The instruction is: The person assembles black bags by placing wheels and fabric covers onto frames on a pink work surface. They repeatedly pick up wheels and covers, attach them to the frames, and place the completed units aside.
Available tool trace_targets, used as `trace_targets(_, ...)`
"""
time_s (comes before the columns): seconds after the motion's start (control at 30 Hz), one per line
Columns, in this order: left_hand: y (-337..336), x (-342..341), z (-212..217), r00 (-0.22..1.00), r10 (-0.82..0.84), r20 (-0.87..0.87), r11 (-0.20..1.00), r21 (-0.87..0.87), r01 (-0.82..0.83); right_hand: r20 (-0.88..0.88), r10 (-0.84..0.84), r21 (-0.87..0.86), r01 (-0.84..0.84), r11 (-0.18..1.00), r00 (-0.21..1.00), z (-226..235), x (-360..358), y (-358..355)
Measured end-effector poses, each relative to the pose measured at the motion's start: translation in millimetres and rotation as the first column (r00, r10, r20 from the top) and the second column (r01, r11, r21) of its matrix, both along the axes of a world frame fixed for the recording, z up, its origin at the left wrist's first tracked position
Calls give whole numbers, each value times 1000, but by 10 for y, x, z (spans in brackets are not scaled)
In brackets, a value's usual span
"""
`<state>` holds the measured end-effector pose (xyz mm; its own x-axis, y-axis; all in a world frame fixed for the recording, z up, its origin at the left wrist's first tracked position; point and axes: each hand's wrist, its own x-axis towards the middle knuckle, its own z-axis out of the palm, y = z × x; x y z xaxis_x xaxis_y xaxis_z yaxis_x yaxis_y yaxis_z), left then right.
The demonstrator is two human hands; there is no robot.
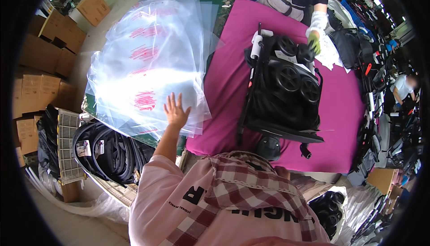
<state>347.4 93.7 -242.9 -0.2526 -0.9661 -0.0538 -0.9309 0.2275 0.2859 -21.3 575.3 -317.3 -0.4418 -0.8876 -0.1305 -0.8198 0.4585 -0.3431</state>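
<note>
Sheets (144, 62) run lengthwise toward the far edge of the bench (224, 13), ahead-left of the nearer left hand (178, 115), splayed wide!

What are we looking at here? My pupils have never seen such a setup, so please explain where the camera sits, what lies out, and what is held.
There is no machine: a person works with bare hands. The single picture comes from the left of two wide cameras worn on the head, looking down, so straight edges bend.

The left hand is spread, palm down, over clear plastic sheets with red print; whether it touches them is hard to tell. It grips nothing. The right hand cannot be made out.

The sheets lie mostly on a green surface. Beside them, on a magenta cloth, lies a folded black frame with wheels. Across from the wearer, a co-worker's gloved hand is near the wheels.
</note>
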Motion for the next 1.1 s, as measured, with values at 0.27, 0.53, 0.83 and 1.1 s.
trace_targets(0.27, -95, 661, -755, 963, 179, -204, 959, -183, -217, 365, -372, 220, 309, 925, 854, 1194, 456, -1392)
trace_targets(0.53, -443, 777, -694, 621, 407, -670, 892, 146, -427, 362, -27, 36, 14, 999, 932, 987, 429, -1718)
trace_targets(0.83, -226, -104, 929, 216, 182, -959, 975, 204, 83, 462, -36, 68, 5, 998, 886, 1209, 453, -1800)
trace_targets(1.1, 509, -1394, 1334, 209, -47, -977, 883, 58, 465, 944, 253, -252, -31, 967, 213, 2012, 882, -2616)
